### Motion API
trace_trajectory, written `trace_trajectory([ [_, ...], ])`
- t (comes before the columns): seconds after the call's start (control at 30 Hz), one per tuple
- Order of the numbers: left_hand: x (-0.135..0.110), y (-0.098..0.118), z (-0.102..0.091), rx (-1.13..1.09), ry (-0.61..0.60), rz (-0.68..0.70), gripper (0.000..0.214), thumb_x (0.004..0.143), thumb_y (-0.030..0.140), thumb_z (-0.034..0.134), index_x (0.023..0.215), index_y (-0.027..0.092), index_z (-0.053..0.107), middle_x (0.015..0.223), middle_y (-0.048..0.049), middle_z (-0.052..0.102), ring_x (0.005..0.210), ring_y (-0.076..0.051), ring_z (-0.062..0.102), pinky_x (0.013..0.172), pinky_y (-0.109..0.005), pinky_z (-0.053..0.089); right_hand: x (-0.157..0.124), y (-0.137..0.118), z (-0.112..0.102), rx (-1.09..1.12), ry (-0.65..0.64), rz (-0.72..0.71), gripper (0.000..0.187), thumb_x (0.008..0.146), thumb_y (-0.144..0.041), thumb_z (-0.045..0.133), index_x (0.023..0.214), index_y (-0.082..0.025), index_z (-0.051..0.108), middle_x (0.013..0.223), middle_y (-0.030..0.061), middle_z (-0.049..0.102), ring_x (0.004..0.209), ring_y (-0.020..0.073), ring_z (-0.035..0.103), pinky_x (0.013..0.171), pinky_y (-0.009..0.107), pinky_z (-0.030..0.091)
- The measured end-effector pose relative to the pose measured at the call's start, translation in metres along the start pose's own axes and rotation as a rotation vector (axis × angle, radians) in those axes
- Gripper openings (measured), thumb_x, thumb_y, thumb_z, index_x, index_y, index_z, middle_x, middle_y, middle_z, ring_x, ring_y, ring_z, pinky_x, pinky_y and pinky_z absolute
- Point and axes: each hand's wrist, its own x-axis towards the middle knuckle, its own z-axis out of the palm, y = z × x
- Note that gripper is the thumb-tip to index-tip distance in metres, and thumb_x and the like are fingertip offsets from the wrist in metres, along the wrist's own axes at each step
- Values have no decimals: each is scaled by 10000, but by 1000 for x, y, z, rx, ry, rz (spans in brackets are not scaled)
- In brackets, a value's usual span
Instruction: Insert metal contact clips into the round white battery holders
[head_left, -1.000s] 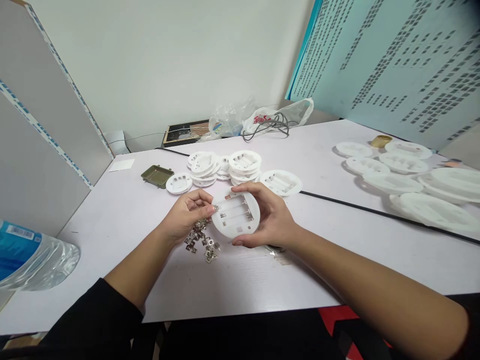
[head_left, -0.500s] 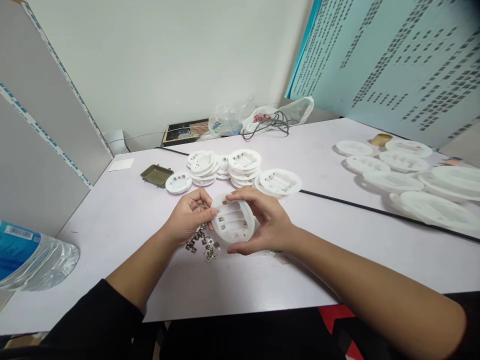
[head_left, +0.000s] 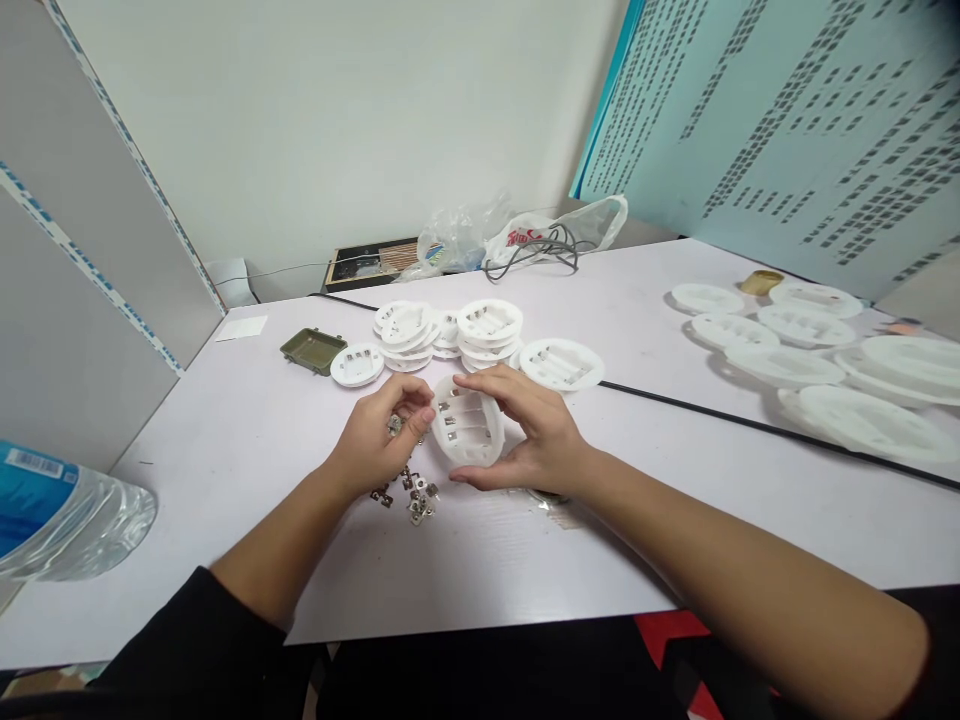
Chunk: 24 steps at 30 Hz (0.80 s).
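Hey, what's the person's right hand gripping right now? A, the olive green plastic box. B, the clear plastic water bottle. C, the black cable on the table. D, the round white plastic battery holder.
D: the right hand curls its fingers and thumb around the rim of the round white plastic battery holder, while the left hand pinches a small metal clip.

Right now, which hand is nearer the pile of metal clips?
Left: the left hand is right beside the clip pile; the right hand is farther right, on the battery holder.
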Motion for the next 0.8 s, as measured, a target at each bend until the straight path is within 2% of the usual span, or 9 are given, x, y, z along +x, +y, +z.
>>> trace_trajectory([
  [0.17, 1, 0, -2, -14, -21, -78, 269, 830, 303, 751, 1049, 182, 653, 896, -54, 707, 830, -173, 669, 776, -289, 541, -1, 2, 0, 10, -45, -55, 891, 791, -474, 854, 1556, -293, 436, 1182, 109, 704, 1016, 262, 700, 844, 420, 618],
  [0.33, 5, 5, -6, -37, -137, -211, 207, 759, 316, 778, 859, 156, 691, 774, -55, 716, 695, -156, 650, 664, -272, 523, -2, 3, -1, 86, -82, -99, 906, 856, -421, 789, 1622, -288, 323, 1178, 101, 694, 1010, 235, 690, 835, 383, 620],
  [0.43, 6, 9, -7, -55, -191, -277, 191, 722, 293, 776, 795, 163, 656, 678, -17, 672, 606, -126, 603, 574, -233, 476, 0, 2, -2, 146, -111, -109, 848, 853, -355, 777, 1598, -284, 377, 1147, 97, 692, 1004, 225, 687, 833, 363, 616],
  [0.5, 5, 11, -6, -57, -224, -279, 156, 699, 240, 754, 759, 170, 628, 638, 13, 639, 560, -101, 560, 531, -205, 435, 1, 2, -3, 187, -143, -133, 776, 852, -343, 776, 1556, -280, 454, 1118, 93, 693, 991, 213, 691, 826, 337, 609],
  [0.6, 3, 12, -6, -37, -287, -259, 110, 676, 158, 688, 725, 179, 592, 578, 50, 589, 496, -72, 494, 480, -179, 369, 1, 0, -3, 229, -190, -152, 750, 852, -325, 770, 1539, -263, 478, 1110, 98, 698, 983, 202, 697, 826, 310, 599],
  [0.8, 1, 12, -6, 23, -359, -205, 127, 713, 196, 656, 715, 189, 530, 601, 26, 649, 541, -112, 609, 494, -184, 422, -1, -1, -2, 258, -197, -126, 717, 828, -303, 764, 1502, -245, 528, 1082, 91, 696, 944, 187, 690, 774, 282, 583],
])
